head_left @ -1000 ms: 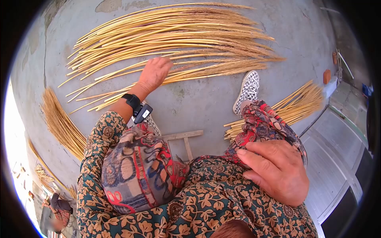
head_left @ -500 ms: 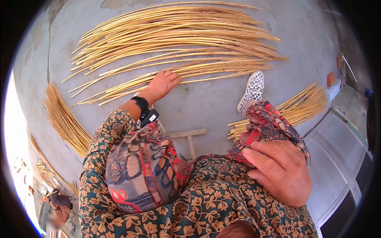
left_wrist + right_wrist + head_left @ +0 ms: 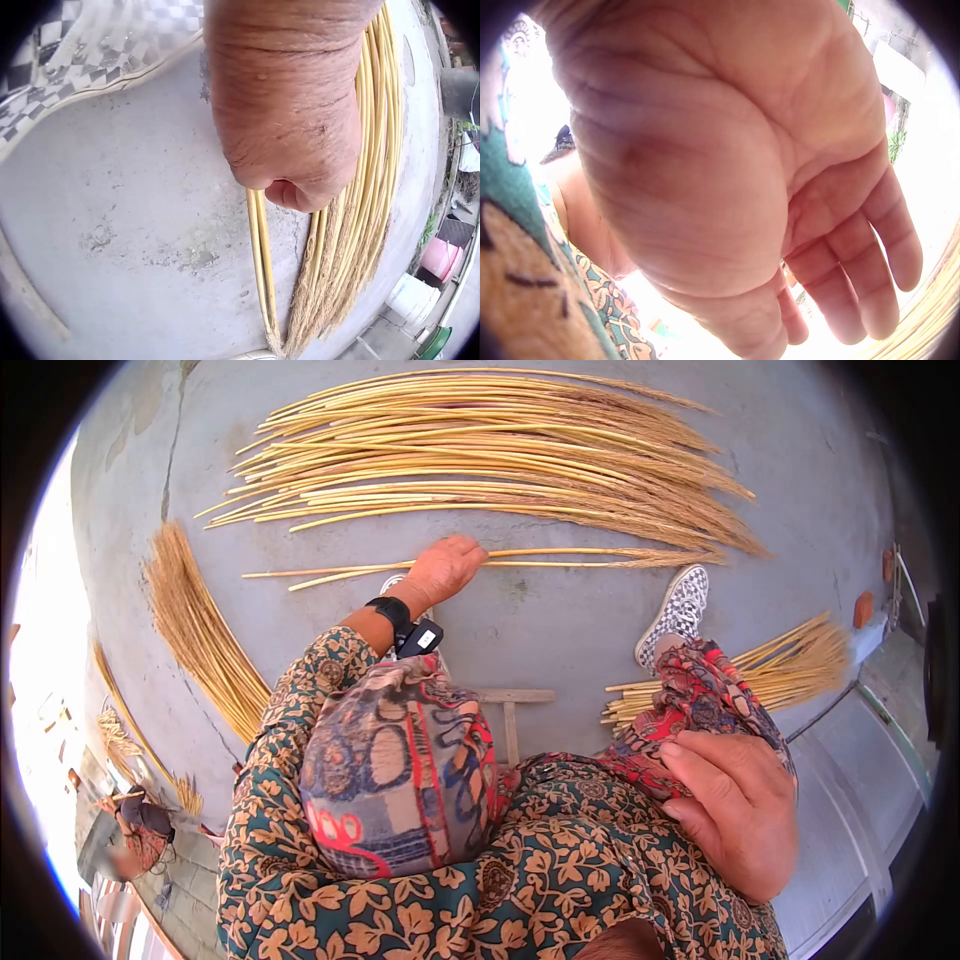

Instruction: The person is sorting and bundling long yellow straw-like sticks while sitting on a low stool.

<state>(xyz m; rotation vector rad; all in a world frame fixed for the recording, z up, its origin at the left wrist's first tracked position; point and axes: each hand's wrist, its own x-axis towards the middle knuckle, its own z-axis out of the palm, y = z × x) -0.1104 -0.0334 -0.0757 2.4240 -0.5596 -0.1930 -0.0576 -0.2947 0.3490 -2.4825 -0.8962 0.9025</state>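
Observation:
My left hand point(image 3: 445, 572) grips two long yellow broomcorn stalks point(image 3: 335, 574), fingers curled over them in the left wrist view. Their brushy ends point(image 3: 665, 556) reach toward the checkered shoe on the right. Just beyond lies a wide spread of similar stalks point(image 3: 480, 455) on the grey floor, cut ends left and brown tufts right. Over the patterned trousers on the right side, my right hand point(image 3: 735, 800) hangs loosely with nothing in it. Its palm point(image 3: 705, 165) and relaxed fingers fill the right wrist view.
One tufted bundle point(image 3: 205, 635) lies at the left and another bundle point(image 3: 760, 670) lies beside the right leg. A small wooden frame point(image 3: 512, 698) stands between my legs. A brick point(image 3: 862, 610) lies at the far right. Another person point(image 3: 140, 825) is at the lower left.
The loose stalks near my left hand are down to two, held apart from the spread, with the others lying closer to it. The head view has shifted left. My right hand stays put.

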